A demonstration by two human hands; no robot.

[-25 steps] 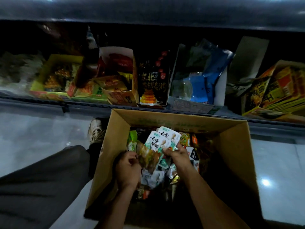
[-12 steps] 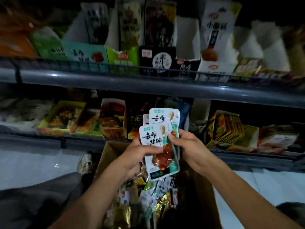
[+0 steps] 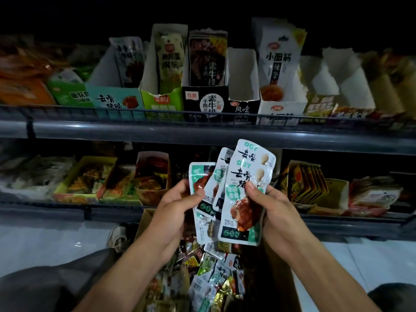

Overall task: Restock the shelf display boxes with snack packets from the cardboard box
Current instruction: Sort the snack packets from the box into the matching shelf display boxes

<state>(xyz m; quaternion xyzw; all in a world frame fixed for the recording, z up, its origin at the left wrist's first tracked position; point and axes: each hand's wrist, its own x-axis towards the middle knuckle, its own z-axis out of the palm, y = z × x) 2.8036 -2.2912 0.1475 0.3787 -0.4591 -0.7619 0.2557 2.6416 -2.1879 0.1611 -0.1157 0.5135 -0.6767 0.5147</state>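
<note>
Both hands (image 3: 222, 212), fanned snack packets (image 3: 244, 194) between

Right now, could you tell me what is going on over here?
A person is restocking snack shelves. Both hands hold a fan of white-and-teal packets in front of the shelves: the left hand grips the rear ones, the right hand pinches the front one. The cardboard box below holds mixed packets. A matching teal display box sits on the upper shelf.
</note>
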